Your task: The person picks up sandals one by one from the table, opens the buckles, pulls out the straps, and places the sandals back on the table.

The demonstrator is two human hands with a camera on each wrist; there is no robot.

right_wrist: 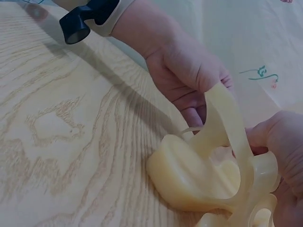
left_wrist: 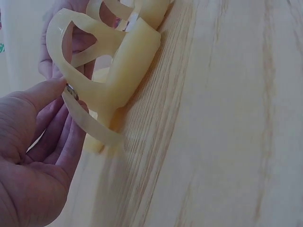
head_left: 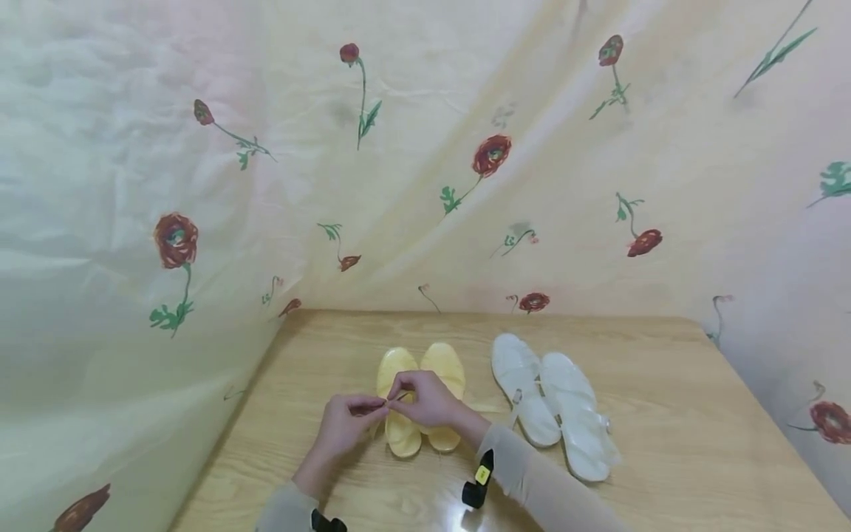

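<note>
Two yellow jelly sandals lie side by side on the table, a left one and a right one. Over the left sandal both hands meet at its ankle strap. My left hand pinches the strap beside a small metal buckle, between thumb and fingers. From the other side my right hand pinches the strap too, its thumb and forefinger close to the left fingertips. A loose strap end hangs below the buckle in the left wrist view. The exact fingertip contact is partly hidden.
To the right lie two white sandals, their straps spread outward, just beyond my right forearm. The wood-grain table is bordered at the back and sides by a flowered cloth.
</note>
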